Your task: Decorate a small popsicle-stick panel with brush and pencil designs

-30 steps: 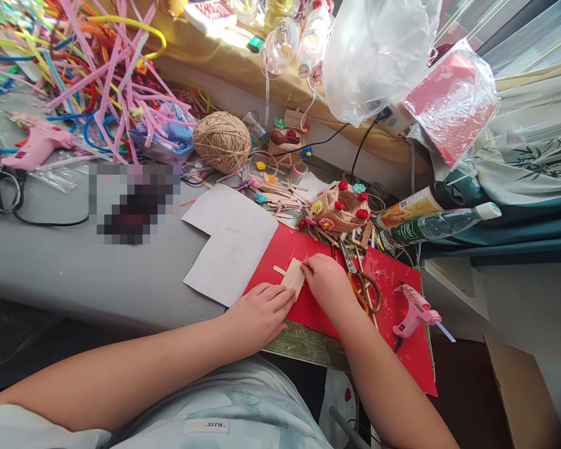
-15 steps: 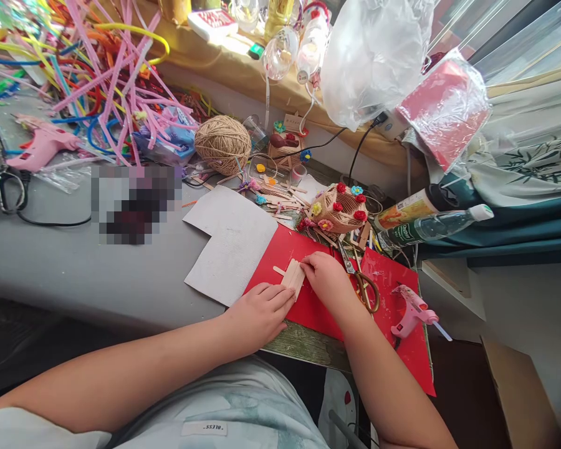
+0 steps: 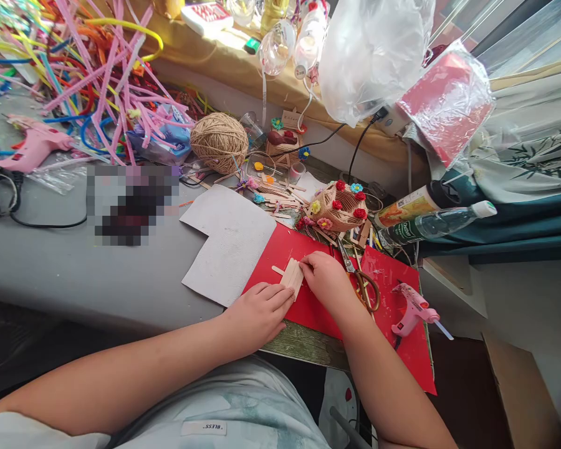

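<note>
A small panel of wooden craft sticks (image 3: 290,275) lies on a red paper sheet (image 3: 280,249) near the table's front edge. My left hand (image 3: 258,313) lies flat with its fingertips pressing on the panel's near end. My right hand (image 3: 326,279) has its fingers curled and pinches the panel's right edge. Both hands touch the sticks from opposite sides.
Scissors (image 3: 361,278) and a pink glue gun (image 3: 412,312) lie right of my right hand. A grey card (image 3: 229,243) overlaps the red sheet. Behind sit a flower-decorated stick basket (image 3: 339,207), a twine ball (image 3: 219,143), two bottles (image 3: 430,224) and several pipe cleaners (image 3: 98,75).
Both hands stay on the stick panel with almost no movement; the view has shifted slightly.
</note>
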A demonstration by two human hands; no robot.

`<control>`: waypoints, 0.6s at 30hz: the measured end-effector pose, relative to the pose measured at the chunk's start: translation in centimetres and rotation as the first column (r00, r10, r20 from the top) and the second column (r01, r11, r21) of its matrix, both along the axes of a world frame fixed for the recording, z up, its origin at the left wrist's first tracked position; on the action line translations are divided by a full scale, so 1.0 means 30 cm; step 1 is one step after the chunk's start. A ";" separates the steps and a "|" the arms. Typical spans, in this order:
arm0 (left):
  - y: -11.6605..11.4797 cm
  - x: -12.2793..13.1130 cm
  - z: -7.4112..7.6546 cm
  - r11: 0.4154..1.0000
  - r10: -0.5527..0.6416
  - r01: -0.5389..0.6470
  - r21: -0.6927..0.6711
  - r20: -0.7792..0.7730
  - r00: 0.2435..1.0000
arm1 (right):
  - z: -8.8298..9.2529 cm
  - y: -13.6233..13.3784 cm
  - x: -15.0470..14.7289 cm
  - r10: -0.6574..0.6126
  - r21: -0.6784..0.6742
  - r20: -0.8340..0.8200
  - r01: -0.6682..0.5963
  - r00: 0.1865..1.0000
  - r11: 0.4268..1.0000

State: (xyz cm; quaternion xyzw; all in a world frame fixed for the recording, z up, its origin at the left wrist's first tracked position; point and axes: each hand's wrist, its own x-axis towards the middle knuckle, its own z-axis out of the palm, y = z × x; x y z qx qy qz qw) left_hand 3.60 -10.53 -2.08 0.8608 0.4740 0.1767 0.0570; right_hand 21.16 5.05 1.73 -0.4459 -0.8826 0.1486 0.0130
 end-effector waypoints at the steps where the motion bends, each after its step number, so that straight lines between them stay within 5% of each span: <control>1: 0.001 0.000 0.000 1.000 0.000 0.000 0.000 0.000 1.000 | 0.001 0.000 -0.002 0.000 0.005 -0.001 0.000 1.000 1.000; 18: 0.002 -0.004 -0.002 1.000 -0.005 0.005 -0.011 0.018 1.000 | 0.020 -0.002 -0.007 -0.004 -0.046 0.045 0.006 0.999 0.999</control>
